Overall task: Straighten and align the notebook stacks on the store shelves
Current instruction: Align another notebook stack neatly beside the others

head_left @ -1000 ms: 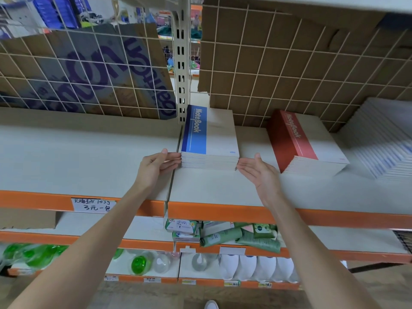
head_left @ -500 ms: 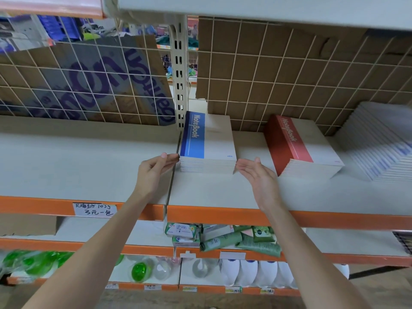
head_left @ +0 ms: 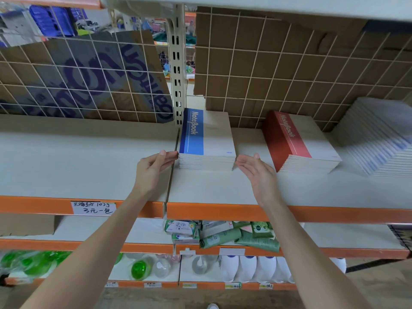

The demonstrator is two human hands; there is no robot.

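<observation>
Hands flank the blue stack (head_left: 206, 150): left hand (head_left: 153, 168) still touches its near-left corner with straight fingers, right hand (head_left: 256, 169) has eased just off, open, holding nothing. Squaring looks nearly done.

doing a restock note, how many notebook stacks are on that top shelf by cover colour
Blue-banded notebook stack, between the left hand and right hand: 1
Red-banded notebook stack: 1
Fanned pale stack with blue edges at far right: 1
Total: 3 stacks
</observation>
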